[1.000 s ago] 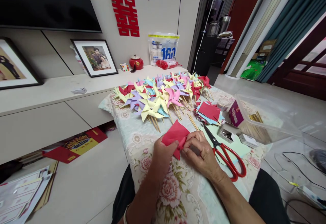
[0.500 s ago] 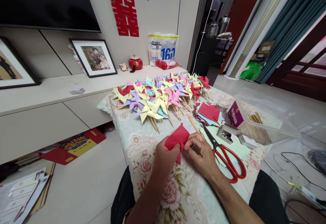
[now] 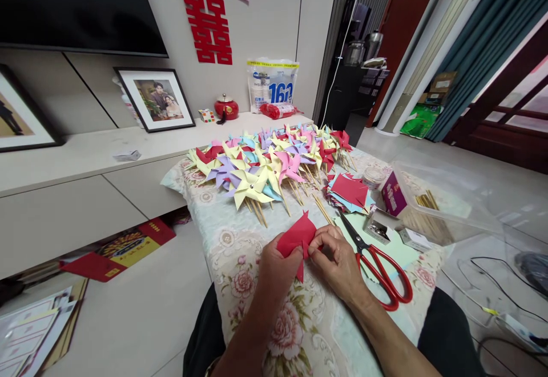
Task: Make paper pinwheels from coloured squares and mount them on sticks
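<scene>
A red paper piece [image 3: 295,236], partly folded, is held between both of my hands over the flowered tablecloth [image 3: 240,251]. My left hand [image 3: 276,268] pinches its lower left part. The fingers of my right hand [image 3: 338,260] are curled on its right edge. Just right of my right hand lie red-handled scissors [image 3: 377,265]. Beyond my hands lies a big heap of finished paper pinwheels [image 3: 265,163] on wooden sticks, in yellow, pink, purple, blue and red.
A stack of cut red and blue paper squares [image 3: 349,190] lies right of the heap. Further right are a tape roll [image 3: 374,176], a purple box [image 3: 393,194], a clear tub of sticks [image 3: 432,205] and a small metal clip [image 3: 371,229]. A low cabinet [image 3: 85,183] stands left.
My hands have worked the red paper into a tighter fold, with its tip standing more upright. The view has shifted slightly.
</scene>
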`<state>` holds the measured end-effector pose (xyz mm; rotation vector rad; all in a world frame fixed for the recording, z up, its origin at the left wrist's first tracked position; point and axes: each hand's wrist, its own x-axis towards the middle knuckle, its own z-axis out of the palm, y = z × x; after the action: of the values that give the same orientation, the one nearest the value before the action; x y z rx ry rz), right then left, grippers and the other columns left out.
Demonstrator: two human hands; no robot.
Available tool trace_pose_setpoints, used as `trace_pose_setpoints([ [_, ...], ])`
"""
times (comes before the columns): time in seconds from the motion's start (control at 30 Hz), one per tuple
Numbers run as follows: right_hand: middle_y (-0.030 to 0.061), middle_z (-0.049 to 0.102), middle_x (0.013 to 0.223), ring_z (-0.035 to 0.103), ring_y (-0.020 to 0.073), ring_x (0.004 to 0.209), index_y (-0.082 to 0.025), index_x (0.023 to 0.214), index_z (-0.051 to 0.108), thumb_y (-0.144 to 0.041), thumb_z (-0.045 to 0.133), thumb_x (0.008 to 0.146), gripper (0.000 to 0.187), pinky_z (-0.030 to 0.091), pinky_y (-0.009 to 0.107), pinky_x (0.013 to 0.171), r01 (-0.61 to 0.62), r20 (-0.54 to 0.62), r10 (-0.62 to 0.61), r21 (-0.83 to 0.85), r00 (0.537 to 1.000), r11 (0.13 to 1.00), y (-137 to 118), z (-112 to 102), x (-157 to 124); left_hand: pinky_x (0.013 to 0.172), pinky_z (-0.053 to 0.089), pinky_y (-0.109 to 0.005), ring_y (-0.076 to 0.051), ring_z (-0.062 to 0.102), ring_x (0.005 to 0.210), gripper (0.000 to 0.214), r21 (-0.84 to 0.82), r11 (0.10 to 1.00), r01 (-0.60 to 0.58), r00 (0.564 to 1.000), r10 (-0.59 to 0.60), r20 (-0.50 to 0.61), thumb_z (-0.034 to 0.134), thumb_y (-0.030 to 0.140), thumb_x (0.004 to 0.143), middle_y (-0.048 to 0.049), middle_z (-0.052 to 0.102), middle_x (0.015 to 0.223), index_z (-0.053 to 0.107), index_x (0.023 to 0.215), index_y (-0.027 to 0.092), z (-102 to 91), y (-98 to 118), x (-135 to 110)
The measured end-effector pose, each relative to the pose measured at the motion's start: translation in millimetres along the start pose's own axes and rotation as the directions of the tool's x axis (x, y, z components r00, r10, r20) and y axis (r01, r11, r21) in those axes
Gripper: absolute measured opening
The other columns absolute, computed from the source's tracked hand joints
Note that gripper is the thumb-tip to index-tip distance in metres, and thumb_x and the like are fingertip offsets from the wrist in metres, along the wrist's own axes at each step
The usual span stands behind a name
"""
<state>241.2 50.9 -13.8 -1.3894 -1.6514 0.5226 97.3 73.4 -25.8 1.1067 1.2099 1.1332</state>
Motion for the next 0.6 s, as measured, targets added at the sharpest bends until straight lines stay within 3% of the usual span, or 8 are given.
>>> trace_pose_setpoints([
  [0.37,0.0049,0.061,0.083,0.054,0.0234,0.088,-0.020,0.069,0.063,-0.017,0.055,0.080,0.014,0.037,0.039,0.082,-0.009,0.003,0.009,0.002,1.000,1.000,-0.3,-0.4,0.4,0.053,0.042,-0.025,-0.014,0.049,0.053,0.012,0.113,0.994,0.007,1.000,-0.006,-0.005,0.062,0.029,0.064,0.0040,0.055,0.053,0.065,0.065,0.017,0.9,7.7,-0.2],
  [0.6,0.0046,0.061,0.083,0.054,0.0233,0.087,-0.020,0.069,0.064,-0.017,0.055,0.081,0.015,0.038,0.039,0.082,-0.010,-0.001,0.010,0.012,1.000,1.000,0.1,0.3,0.0,0.055,0.043,-0.025,-0.015,0.052,0.055,0.011,0.132,0.991,0.001,1.000,0.001,-0.018,0.065,0.027,0.065,0.0026,0.059,0.055,0.067,0.064,0.016,0.9,6.0,0.6],
])
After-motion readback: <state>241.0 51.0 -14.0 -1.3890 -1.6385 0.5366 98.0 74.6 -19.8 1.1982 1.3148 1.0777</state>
